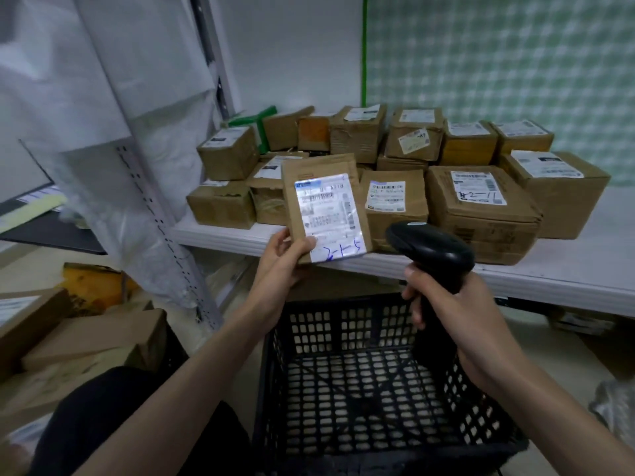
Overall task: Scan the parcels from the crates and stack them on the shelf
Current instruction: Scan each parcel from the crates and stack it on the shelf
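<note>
Parcel, flat kraft mailer, held upright above crate, before shelf; left hand pinches bottom corner. Right hand grips scanner. Probably light, bendy; support its edge.

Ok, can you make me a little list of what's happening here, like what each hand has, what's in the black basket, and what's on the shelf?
left hand: holds a flat brown paper parcel upright by its lower corner, white label facing the camera
right hand: grips a black handheld barcode scanner, head towards the parcel
black plastic lattice crate: below the hands, no parcels visible inside
white shelf board: many brown cardboard boxes with labels, some stacked
floor at left: more brown cardboard boxes
step now: scanning looks about to happen; parcel not yet on the shelf
</note>
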